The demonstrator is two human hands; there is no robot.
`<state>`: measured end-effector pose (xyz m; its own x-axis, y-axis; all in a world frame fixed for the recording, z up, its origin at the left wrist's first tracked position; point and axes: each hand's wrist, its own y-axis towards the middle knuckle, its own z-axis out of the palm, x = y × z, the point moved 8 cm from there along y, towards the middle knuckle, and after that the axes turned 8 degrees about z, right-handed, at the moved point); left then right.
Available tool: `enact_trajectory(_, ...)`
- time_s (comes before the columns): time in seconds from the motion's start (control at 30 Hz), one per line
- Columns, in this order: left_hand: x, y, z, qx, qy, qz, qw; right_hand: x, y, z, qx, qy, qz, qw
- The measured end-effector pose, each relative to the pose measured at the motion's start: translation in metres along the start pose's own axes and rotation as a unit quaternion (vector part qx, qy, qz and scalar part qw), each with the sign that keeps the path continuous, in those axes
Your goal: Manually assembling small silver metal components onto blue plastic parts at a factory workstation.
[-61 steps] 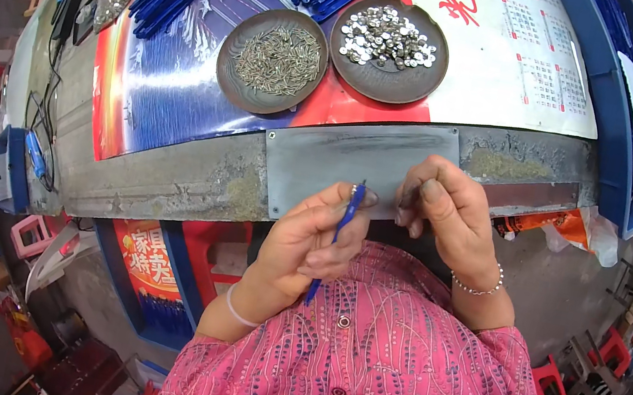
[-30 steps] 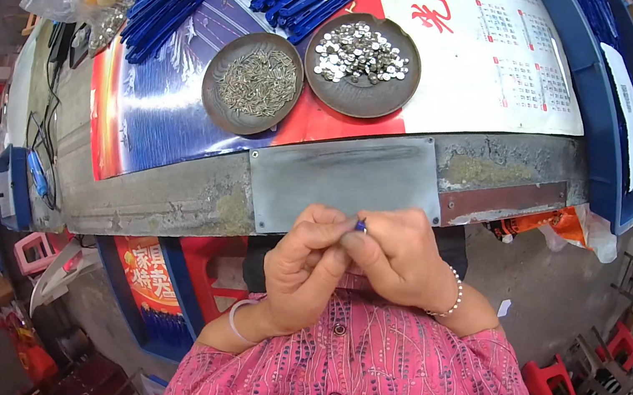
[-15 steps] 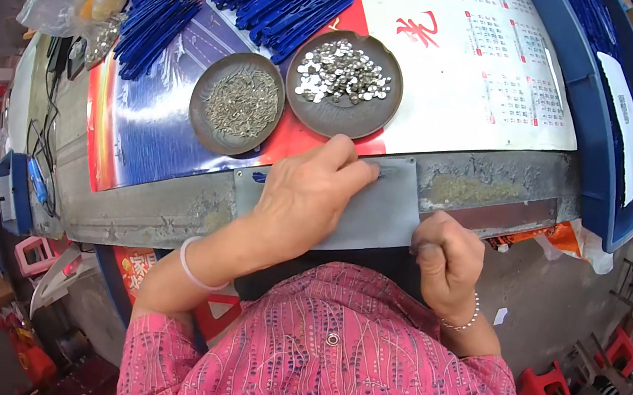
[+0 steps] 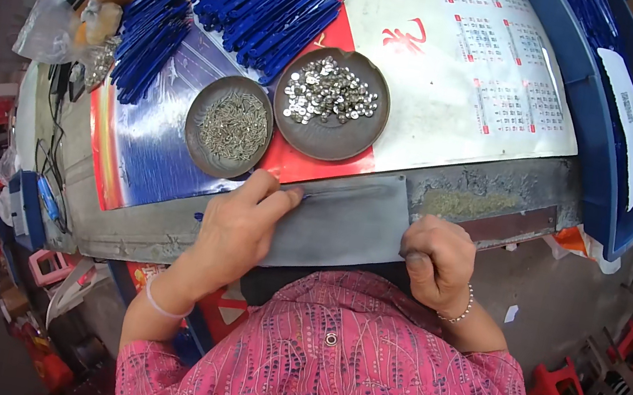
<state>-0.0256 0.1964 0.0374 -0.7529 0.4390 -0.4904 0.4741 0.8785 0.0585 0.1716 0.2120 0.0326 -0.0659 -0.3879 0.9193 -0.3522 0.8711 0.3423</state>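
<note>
Stretching across the frame, a grey worktable (image 4: 132, 233) bears a glossy calendar poster (image 4: 443, 106). A long blue tray (image 4: 591, 153) runs down the upper right, with more blue pieces in it. Thin blue strips lie on the poster at the upper left, in a wide heap (image 4: 262, 2) and a narrower heap (image 4: 150, 37). A flat metal plate (image 4: 354, 225) sits near the centre, at the table's near edge. Above it, side by side, are a larger dish (image 4: 324, 142) and a smaller dish (image 4: 226, 86). At centre left, the left hand (image 4: 240, 222) is palm down, fingers bent at the plate's left part; what they grip cannot be told. Right of the plate, the right hand (image 4: 438, 261) is curled, thumb against the folded fingers, its contents hidden. Shiny discs (image 4: 327, 91) fill the larger dish, slim metal pins (image 4: 236, 126) the smaller. A blue bit (image 4: 199, 217) shows just left of the left hand.
</note>
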Motion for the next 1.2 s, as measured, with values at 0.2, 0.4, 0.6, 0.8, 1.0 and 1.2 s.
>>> enact_trajectory(0.2,-0.037,0.046,0.019,0.017,0.011,0.061,0.998,0.004,0.001,0.005,0.03,-0.022,-0.012,0.999)
enact_trajectory(0.4,-0.015,0.011,0.014,0.039,0.003,0.016,0.999,0.01,-0.005,0.015,0.049,-0.035,0.056,0.997)
enact_trajectory(0.6,-0.026,-0.034,0.006,-0.192,-0.351,-0.078,0.913,0.026,0.002,0.057,0.098,-0.024,0.1,0.99)
enact_trajectory(0.8,-0.041,-0.06,0.029,-0.289,-0.613,-0.146,0.721,0.037,0.014,0.075,0.089,0.001,0.075,0.993)
enact_trajectory(1.0,-0.054,-0.075,0.023,-0.37,-0.519,-0.066,0.768,0.044,0.012,0.095,0.089,0.055,0.071,0.992)
enact_trajectory(1.2,-0.054,-0.089,0.028,-0.439,-0.457,-0.054,0.772,0.062,0.002,0.101,0.025,-0.083,-0.127,0.988)
